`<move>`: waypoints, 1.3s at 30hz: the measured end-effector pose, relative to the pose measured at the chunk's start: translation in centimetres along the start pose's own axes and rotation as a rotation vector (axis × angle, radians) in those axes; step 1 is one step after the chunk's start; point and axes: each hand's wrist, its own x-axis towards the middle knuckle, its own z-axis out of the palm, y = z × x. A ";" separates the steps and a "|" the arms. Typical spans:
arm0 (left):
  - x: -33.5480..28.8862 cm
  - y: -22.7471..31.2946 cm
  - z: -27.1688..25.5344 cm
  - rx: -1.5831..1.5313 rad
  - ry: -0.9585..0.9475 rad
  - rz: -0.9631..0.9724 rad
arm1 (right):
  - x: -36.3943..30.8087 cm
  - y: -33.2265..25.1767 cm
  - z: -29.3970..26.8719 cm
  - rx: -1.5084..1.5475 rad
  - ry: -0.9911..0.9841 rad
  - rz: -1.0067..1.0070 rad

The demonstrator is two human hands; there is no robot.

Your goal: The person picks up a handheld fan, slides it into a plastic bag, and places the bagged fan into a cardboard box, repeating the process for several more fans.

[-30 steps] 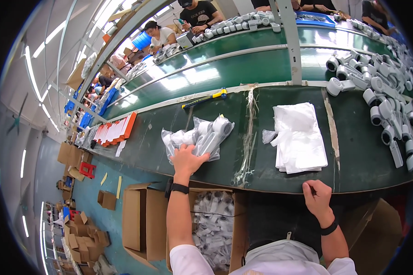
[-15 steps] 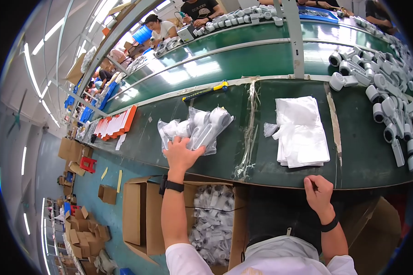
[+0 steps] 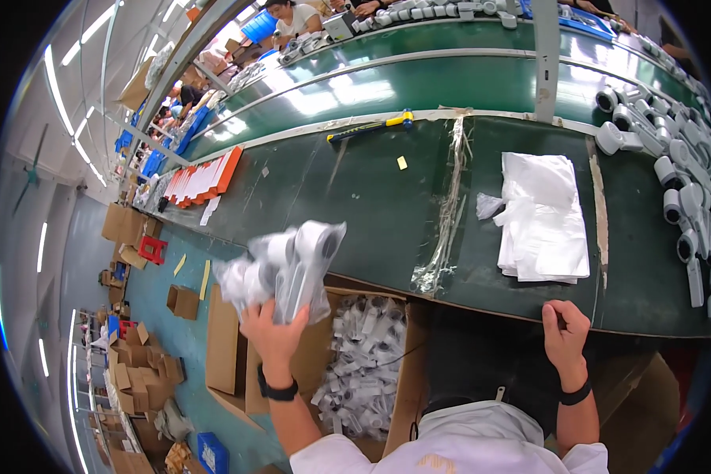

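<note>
My left hand (image 3: 275,336) grips several clear plastic bags of white parts (image 3: 280,268) with round ends, lifted at the bench's front edge, beside the open cardboard box (image 3: 415,347). Similar bagged white parts (image 3: 363,347) fill much of that box. At the front edge on the right, my right hand (image 3: 566,332) has its fingers curled in with nothing visible in them. Just beyond it lies a stack of flat white plastic bags (image 3: 543,229), with a crumpled clear bag (image 3: 488,206) at its left side.
Loose grey-white parts with dark round openings (image 3: 679,174) are heaped at the right. Along the bench's far side lies a yellow-and-black hammer (image 3: 371,126). Orange-and-white cartons (image 3: 205,180) stand at the left end. Beyond a metal post (image 3: 546,63), co-workers sit along a green conveyor (image 3: 450,79).
My left hand has lifted the bagged parts off the bench and brought them left and toward me. A small yellow piece now shows where they lay. My right hand stays curled.
</note>
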 end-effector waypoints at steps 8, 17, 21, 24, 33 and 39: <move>-14.9 -6.0 3.5 0.028 -0.285 -0.472 | 2.4 -5.5 5.7 0.094 -0.322 -0.215; -22.7 -10.5 17.0 0.097 -0.842 -0.812 | 3.2 -5.4 10.6 -0.094 -0.349 -0.191; -21.6 -10.7 23.0 0.092 -0.953 -0.937 | 3.1 -5.1 10.7 -0.122 -0.328 -0.227; -20.7 -10.5 27.6 0.037 -0.939 -1.101 | 2.7 -4.4 10.5 -0.219 -0.326 -0.234; -24.7 -13.1 39.7 -0.607 -0.480 -1.378 | 2.7 -3.8 10.5 -0.238 -0.368 -0.321; -24.4 -14.1 37.1 -0.357 -0.414 -1.159 | 3.1 -4.3 10.8 -0.249 -0.382 -0.352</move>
